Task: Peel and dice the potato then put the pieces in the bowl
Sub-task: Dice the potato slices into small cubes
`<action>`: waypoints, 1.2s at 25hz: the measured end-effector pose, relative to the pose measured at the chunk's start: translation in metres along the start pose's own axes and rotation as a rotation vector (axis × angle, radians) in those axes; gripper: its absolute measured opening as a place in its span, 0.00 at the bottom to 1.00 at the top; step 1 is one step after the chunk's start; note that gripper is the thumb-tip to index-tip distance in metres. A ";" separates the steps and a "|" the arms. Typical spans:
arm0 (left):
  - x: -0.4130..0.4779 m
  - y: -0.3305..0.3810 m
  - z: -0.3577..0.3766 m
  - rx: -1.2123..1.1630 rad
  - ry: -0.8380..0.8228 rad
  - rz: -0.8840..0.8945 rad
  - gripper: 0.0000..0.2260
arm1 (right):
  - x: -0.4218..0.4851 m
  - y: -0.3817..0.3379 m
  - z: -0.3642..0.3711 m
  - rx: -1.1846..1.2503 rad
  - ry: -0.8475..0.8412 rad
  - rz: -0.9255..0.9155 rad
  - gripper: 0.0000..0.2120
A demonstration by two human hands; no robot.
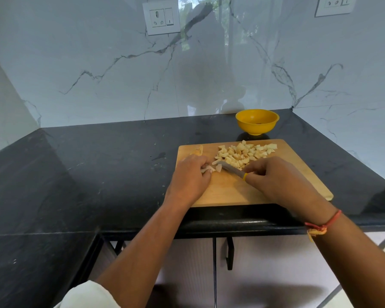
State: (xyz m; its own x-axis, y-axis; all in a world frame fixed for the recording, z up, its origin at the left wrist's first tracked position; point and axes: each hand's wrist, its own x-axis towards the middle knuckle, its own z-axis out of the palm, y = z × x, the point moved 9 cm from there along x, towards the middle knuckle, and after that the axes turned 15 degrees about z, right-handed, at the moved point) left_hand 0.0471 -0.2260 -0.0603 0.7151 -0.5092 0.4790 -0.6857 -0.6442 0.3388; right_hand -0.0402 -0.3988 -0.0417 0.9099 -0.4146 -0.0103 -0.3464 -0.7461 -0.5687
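Observation:
A wooden cutting board (229, 192) lies on the black counter. Several diced potato pieces (245, 153) are heaped on its far part. My left hand (190, 176) pinches a pale strip of potato (209, 168) against the board at its left side. My right hand (276, 176) grips the yellow handle of a knife (232, 169). The blade points left, its tip beside the held strip. A yellow bowl (257, 121) stands behind the board near the wall, and no potato pieces show in it.
A scrap of potato peel (198, 150) lies at the board's far left corner. The black counter (98, 174) stretches left and wraps round an inner corner. Marble wall with two sockets stands behind. The counter's front edge runs just under the board.

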 end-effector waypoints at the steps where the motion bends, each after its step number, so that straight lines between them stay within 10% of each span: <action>1: 0.000 0.000 0.000 -0.003 -0.002 0.004 0.11 | 0.001 0.001 -0.001 0.020 0.007 0.012 0.12; 7: -0.002 -0.001 -0.003 -0.045 0.032 -0.031 0.06 | -0.012 -0.016 -0.022 -0.037 0.228 -0.047 0.15; 30: -0.007 -0.006 -0.010 -0.140 0.124 -0.071 0.07 | -0.030 -0.047 0.029 -0.431 0.161 -0.314 0.17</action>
State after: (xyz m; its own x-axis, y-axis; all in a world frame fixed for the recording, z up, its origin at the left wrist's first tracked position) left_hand 0.0450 -0.2130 -0.0578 0.7458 -0.3860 0.5430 -0.6529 -0.5855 0.4805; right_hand -0.0449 -0.3367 -0.0384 0.9498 -0.1871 0.2508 -0.1568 -0.9782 -0.1358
